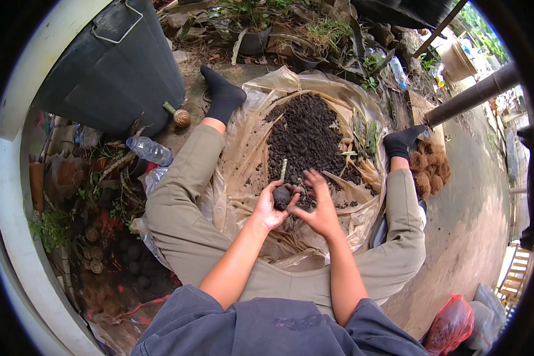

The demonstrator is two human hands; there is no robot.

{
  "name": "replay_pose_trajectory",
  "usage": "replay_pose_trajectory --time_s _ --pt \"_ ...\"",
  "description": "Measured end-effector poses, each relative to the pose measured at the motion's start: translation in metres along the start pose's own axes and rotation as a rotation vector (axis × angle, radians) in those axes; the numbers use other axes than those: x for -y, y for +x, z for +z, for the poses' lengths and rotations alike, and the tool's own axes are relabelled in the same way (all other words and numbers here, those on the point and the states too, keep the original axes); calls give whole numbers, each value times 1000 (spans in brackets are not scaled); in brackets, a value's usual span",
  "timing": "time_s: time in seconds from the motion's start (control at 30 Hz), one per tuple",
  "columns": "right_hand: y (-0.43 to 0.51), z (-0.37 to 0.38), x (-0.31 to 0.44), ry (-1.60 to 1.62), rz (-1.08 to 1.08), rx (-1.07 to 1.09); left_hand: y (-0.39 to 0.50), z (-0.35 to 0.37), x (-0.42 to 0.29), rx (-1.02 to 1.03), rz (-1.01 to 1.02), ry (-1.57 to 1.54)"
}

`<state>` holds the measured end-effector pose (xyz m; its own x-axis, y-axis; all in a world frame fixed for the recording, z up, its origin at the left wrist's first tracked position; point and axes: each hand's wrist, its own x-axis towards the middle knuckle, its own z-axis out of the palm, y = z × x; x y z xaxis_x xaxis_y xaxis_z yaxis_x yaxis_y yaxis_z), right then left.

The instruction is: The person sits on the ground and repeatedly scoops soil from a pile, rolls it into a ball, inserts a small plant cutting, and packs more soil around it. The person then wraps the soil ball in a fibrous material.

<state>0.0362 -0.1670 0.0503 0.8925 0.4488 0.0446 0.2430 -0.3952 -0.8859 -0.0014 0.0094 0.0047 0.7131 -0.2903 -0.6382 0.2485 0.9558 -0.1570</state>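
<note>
My left hand cradles a round ball of dark soil above the plastic sheet. A short pale-green plant stem sticks up just beyond the ball; its lower end is hidden by my fingers. To the right, my right hand is slightly blurred, its fingers spread apart and its thumb close to the ball. Whether that thumb touches the soil, I cannot tell. Beyond both hands, a heap of loose dark soil lies on the creased plastic sheet between my legs.
Left of my leg are a twine-wrapped ball with a green stem, a plastic bottle and a large dark bin. Brown fibre clumps sit by my right foot. Cut leaves lie at the sheet's right; several dark balls lie lower left.
</note>
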Motion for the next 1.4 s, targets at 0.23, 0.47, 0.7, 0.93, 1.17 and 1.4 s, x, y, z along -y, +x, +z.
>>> replay_pose_trajectory --time_s 0.23,0.47,0.7,0.93,1.17,1.4 --pt "-5 20 10 -16 -45 116 -3 0 12 35 -32 -10" --pt "-8 23 22 89 38 60 -3 0 6 110 -89 20" --pt "-1 36 17 242 -149 57 -6 -6 3 201 -49 31" --pt "-9 54 30 225 -179 -112 -12 -8 -2 229 -55 -6" --pt "-3 34 20 179 -306 -32 -29 8 -6 162 123 255" --pt "12 -21 -60 20 282 -468 -35 22 -39 264 354 5"
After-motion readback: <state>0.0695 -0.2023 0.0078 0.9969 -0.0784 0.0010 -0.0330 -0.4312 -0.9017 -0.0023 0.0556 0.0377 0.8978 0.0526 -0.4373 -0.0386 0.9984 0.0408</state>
